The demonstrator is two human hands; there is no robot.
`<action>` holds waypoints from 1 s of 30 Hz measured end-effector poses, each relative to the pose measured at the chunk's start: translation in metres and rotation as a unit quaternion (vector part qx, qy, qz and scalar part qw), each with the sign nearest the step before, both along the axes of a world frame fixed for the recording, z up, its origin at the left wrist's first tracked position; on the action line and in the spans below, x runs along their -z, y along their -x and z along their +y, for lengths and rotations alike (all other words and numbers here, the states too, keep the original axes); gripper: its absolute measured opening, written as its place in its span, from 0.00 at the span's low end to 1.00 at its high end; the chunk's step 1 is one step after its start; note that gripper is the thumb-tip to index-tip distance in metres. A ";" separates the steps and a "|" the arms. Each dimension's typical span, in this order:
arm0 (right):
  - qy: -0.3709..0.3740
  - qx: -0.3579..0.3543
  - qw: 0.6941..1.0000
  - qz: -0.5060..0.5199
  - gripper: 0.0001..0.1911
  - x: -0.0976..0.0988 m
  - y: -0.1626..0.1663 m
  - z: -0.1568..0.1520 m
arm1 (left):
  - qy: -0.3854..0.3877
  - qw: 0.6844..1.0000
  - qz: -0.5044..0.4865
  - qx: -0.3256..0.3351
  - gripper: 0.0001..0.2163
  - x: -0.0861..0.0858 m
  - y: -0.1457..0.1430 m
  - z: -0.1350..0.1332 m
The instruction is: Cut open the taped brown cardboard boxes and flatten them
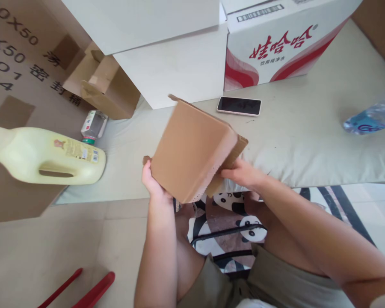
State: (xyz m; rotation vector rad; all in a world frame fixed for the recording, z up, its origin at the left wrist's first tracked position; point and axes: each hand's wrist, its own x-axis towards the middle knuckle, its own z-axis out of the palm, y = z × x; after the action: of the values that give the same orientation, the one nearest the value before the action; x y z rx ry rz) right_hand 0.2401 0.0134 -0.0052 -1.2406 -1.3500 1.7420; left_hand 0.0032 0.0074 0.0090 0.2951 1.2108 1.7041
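Note:
A brown cardboard box is tilted in the air over my lap, at the front edge of the cloth-covered surface. My left hand grips its lower left side, with the fingers partly hidden behind the cardboard. On the right, my right hand holds a flap at the box's open end, thumb and fingers closed against it. The inside of the box faces away from me and cannot be seen.
Behind stand a white carton and a white-and-red water carton. A phone lies before them. At left are a yellow jug, a small clear bottle and an open brown box. A water bottle lies right.

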 end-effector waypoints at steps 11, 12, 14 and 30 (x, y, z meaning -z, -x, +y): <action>-0.159 0.215 0.953 -0.139 0.35 0.002 -0.010 0.013 | -0.087 0.995 0.039 -0.030 0.13 -0.010 0.004 -0.007; -0.189 0.217 0.940 -0.184 0.39 0.005 -0.013 0.017 | -0.086 0.995 0.039 -0.030 0.13 -0.009 0.004 -0.006; -0.264 0.178 0.906 -0.278 0.40 0.009 -0.017 0.019 | -0.078 0.996 0.038 -0.029 0.12 -0.008 0.004 -0.005; -0.354 0.113 0.858 -0.355 0.31 0.012 -0.021 0.018 | -0.063 0.997 0.040 -0.031 0.15 -0.010 0.008 -0.005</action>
State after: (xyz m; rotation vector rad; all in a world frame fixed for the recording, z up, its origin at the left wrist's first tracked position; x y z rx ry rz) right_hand 0.2615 0.0312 -0.0167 -1.5403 -1.9025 0.4823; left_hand -0.0050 0.0028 0.0190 0.4094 1.1840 1.8404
